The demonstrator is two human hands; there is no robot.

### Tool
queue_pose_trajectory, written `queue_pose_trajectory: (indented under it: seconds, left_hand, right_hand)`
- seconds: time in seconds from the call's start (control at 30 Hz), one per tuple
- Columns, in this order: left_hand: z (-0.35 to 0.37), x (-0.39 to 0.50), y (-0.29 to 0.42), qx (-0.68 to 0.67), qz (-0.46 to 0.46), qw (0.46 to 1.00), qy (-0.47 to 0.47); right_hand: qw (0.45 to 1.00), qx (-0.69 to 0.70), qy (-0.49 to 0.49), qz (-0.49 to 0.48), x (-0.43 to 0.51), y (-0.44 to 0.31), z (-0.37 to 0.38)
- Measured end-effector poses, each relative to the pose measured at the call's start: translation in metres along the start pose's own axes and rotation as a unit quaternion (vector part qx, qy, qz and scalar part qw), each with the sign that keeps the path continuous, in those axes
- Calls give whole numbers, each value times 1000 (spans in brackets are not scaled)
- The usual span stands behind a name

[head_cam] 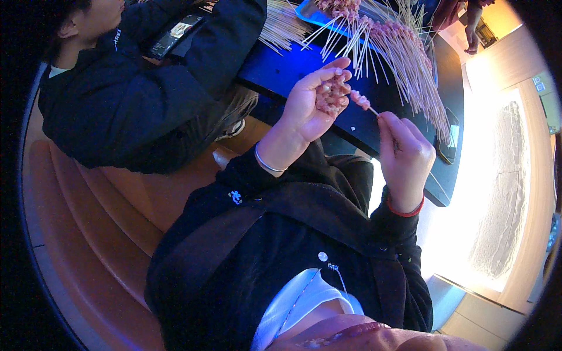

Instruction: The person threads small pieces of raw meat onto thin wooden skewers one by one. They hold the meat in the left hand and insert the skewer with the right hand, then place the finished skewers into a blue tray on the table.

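My left hand (314, 98), palm up, cups a clump of small raw meat pieces (332, 94), the fingers curled around it. Between the fingertips of my right hand (406, 151) is a thin wooden skewer (373, 111); its tip carries a few pink meat pieces (360, 100) and points at the left hand. Beyond both hands, many meat-loaded skewers (406, 66) lie heaped over a blue-lit tray (306, 16), bare ends towards me. More bare wooden skewers (283, 26) are bundled to the left of it.
The dark table (272, 70) has its near edge under my hands. A phone (448, 136) lies at its right end, and a small white scrap (353, 128) near the edge. On the left sits a person in a dark jacket (145, 105), close to a lit phone (175, 35). Another person's hand (471, 41) hangs top right.
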State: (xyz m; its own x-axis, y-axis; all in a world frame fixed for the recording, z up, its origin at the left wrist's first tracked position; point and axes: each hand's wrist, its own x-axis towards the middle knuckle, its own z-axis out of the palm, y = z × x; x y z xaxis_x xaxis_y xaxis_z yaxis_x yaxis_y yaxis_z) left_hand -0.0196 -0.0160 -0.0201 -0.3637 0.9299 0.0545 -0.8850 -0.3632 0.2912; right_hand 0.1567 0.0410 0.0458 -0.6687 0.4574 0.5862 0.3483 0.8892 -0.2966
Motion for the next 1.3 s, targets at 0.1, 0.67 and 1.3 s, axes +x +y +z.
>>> queue_pose_trajectory:
  seconds: [0.1, 0.67, 1.3]
  left_hand:
    - [1, 1, 1, 4, -8, 1000, -10]
    - [-7, 7, -8, 39, 27, 999, -24]
    - [-6, 7, -7, 76, 86, 990, -77]
  right_hand:
    - [999, 0, 27, 20, 1, 0, 0]
    - [999, 4, 40, 1, 4, -2, 0]
    - [999, -19, 46, 3, 0, 1, 1]
